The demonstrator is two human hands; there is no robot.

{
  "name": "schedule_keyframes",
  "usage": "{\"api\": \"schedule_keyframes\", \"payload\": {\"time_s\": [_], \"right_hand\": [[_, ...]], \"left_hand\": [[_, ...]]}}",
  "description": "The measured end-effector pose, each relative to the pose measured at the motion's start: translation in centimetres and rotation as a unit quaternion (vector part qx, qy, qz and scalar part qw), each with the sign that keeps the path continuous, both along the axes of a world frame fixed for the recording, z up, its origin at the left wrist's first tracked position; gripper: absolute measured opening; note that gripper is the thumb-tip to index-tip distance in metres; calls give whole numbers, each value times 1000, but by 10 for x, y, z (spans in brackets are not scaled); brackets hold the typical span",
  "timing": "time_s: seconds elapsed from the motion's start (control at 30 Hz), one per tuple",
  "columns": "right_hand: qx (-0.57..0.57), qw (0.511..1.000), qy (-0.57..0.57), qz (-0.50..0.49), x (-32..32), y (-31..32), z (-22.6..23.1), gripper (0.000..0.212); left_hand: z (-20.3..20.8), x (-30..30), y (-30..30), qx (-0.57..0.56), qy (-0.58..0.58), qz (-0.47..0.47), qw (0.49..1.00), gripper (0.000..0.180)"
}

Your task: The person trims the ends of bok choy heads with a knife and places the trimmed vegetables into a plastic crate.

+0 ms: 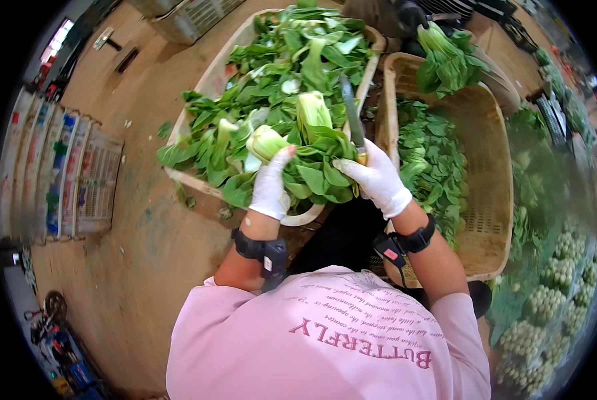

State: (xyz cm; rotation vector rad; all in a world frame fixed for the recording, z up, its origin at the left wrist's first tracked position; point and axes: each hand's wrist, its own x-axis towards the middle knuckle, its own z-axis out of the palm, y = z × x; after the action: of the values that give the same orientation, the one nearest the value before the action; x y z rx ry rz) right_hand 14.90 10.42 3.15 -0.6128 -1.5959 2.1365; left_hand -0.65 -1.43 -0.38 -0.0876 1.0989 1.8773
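My left hand (272, 183), in a white glove, grips the pale stem end of a leafy green bok choy (312, 167) over a full basket. Beside it my right hand (377, 177), also gloved in white, is closed on the handle of a knife (352, 117) whose dark blade points up and away above the leaves. The bunch hangs between both hands. More bok choy heads with white stems and green leaves lie piled in the cream basket (208, 83) right in front of me.
A tan woven basket (488, 167) holding green leaves stands to the right. Another person's dark-gloved hand (412, 13) holds a bunch of greens (448, 63) at the top. Stacked crates (58, 167) line the left, and pale round vegetables (552, 300) lie at the lower right on the concrete floor (132, 253).
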Motion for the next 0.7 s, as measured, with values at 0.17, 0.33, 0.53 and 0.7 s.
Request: {"api": "schedule_keyframes", "payload": {"time_s": [0.17, 0.33, 0.53, 0.7], "right_hand": [[379, 872, -279, 139, -34, -4, -17, 35], [496, 858, -124, -51, -40, -10, 6, 26], [625, 780, -14, 28, -52, -18, 26, 34], [671, 740, -38, 18, -59, -10, 26, 23]], "left_hand": [[-3, -38, -50, -42, 234, 110, 965, 46], [29, -30, -65, -59, 467, 12, 882, 57], [20, -22, -51, -22, 432, -62, 899, 54], [23, -19, -38, 21, 413, -71, 908, 51]]}}
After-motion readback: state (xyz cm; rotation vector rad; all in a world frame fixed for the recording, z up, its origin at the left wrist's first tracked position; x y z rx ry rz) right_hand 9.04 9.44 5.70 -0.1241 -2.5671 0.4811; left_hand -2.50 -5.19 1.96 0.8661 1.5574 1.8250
